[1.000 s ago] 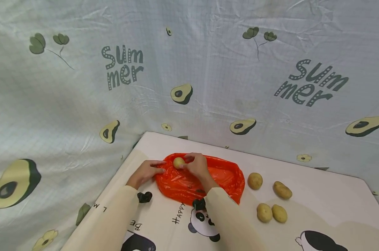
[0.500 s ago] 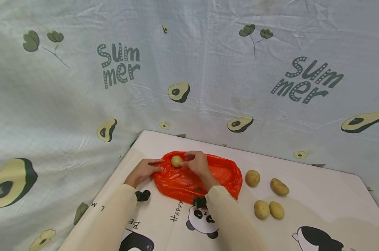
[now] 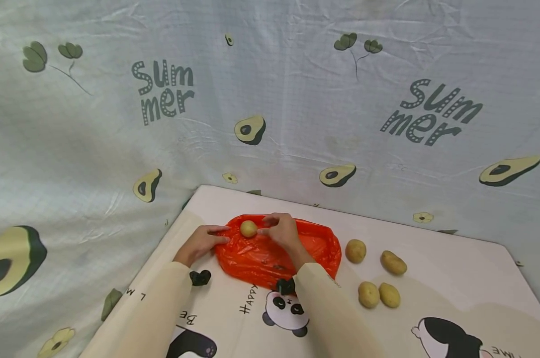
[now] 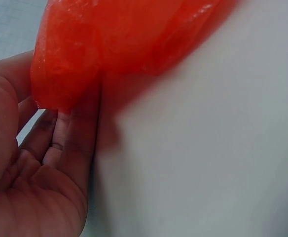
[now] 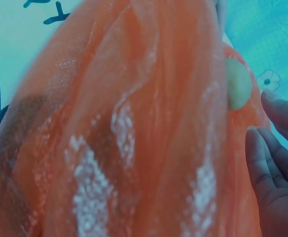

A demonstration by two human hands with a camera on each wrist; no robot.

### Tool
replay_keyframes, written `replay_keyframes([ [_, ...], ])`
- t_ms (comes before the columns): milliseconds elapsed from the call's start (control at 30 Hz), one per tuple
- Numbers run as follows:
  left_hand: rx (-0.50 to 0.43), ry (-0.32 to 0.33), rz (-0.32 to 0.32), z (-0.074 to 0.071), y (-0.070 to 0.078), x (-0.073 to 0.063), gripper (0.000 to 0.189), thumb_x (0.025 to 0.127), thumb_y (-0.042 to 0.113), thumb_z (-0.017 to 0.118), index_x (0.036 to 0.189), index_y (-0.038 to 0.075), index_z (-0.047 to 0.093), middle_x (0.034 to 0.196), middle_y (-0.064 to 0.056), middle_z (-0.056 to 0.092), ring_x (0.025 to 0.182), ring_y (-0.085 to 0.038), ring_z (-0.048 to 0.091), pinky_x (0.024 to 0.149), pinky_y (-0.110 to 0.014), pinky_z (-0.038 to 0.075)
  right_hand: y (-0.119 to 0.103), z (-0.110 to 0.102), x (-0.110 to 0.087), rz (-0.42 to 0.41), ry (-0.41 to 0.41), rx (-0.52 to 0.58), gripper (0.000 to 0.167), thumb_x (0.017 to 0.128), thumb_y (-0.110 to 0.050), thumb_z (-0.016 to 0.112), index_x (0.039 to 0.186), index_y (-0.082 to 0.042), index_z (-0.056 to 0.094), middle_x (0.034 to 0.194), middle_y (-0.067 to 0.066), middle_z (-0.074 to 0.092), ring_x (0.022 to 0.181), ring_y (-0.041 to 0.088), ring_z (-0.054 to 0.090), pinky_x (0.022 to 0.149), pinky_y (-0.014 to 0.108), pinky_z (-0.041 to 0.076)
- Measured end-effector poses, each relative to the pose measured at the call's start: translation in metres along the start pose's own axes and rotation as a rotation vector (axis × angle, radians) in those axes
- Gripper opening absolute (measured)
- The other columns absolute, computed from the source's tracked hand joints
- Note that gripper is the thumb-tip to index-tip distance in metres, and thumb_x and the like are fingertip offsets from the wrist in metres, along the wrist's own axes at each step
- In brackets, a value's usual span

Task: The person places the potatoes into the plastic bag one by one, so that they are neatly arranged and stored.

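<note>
A red plastic bag (image 3: 261, 258) lies spread with its mouth up, like a shallow basin. One potato (image 3: 248, 229) sits inside at its back left. My left hand (image 3: 203, 241) holds the bag's left rim; in the left wrist view its fingers (image 4: 77, 138) pass partly behind the thin red plastic. Over the bag, my right hand (image 3: 284, 232) has its thumb and fingers spread apart beside the potato. The right wrist view shows a small gap between that hand's fingertips (image 5: 253, 140) and the potato, with bag folds filling most of the picture.
Several more potatoes (image 3: 356, 251) lie on the table to the right of the bag. The white tabletop (image 3: 422, 253) carries panda and lettering prints. A pale curtain (image 3: 297, 124) with avocado prints hangs behind it and along the left.
My right hand has let go of the potato and drawn slightly right. The potato stays in the bag, and my left hand stays at the rim. The head view has shifted a little.
</note>
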State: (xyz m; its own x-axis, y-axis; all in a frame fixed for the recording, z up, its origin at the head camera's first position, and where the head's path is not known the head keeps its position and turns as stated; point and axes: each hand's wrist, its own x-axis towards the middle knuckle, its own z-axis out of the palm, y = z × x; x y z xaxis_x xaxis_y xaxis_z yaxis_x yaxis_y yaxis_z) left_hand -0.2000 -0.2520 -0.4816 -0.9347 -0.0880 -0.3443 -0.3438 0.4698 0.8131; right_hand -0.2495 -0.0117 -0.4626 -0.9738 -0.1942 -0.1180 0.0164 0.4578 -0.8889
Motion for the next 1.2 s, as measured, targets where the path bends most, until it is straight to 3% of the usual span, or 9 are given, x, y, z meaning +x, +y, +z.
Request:
replay_keyframes([
  [233, 0.005, -0.003, -0.002, 0.0, 0.0, -0.002, 0.048, 0.1, 0.022, 0.068, 0.146, 0.011, 0.062, 0.154, -0.021, 0.054, 0.124, -0.033, 0.061, 0.105, -0.042, 0.058, 0.001, -0.005, -0.003, 0.005, 0.007, 0.018, 0.028, 0.088, -0.009, 0.082, 0.115, -0.009, 0.078, 0.109, 0.011, 0.075, 0.099, 0.027, 0.064, 0.093, 0.04, 0.062],
  [433, 0.025, -0.016, 0.008, -0.001, -0.001, -0.001, 0.048, 0.1, 0.023, 0.066, 0.147, 0.011, 0.061, 0.154, -0.022, 0.054, 0.119, -0.031, 0.061, 0.101, -0.039, 0.059, 0.005, -0.008, -0.003, 0.01, 0.025, 0.014, 0.026, 0.088, -0.009, 0.082, 0.114, -0.01, 0.078, 0.108, 0.009, 0.075, 0.099, 0.026, 0.065, 0.093, 0.04, 0.063],
  [833, 0.02, -0.003, -0.002, -0.001, -0.002, 0.004, 0.048, 0.1, 0.023, 0.067, 0.147, 0.011, 0.061, 0.155, -0.021, 0.053, 0.125, -0.034, 0.06, 0.107, -0.044, 0.057, 0.007, -0.017, -0.005, 0.009, 0.054, -0.007, 0.028, 0.088, -0.011, 0.083, 0.115, -0.01, 0.078, 0.109, 0.009, 0.075, 0.101, 0.026, 0.065, 0.094, 0.041, 0.062],
  [1200, 0.003, -0.004, 0.012, 0.001, -0.004, 0.004, 0.047, 0.099, 0.02, 0.068, 0.144, 0.008, 0.062, 0.153, -0.023, 0.055, 0.117, -0.031, 0.062, 0.091, -0.03, 0.059, 0.012, -0.025, -0.009, 0.003, 0.057, 0.014, 0.028, 0.088, -0.01, 0.083, 0.115, -0.008, 0.078, 0.109, 0.011, 0.075, 0.101, 0.027, 0.066, 0.096, 0.042, 0.061],
])
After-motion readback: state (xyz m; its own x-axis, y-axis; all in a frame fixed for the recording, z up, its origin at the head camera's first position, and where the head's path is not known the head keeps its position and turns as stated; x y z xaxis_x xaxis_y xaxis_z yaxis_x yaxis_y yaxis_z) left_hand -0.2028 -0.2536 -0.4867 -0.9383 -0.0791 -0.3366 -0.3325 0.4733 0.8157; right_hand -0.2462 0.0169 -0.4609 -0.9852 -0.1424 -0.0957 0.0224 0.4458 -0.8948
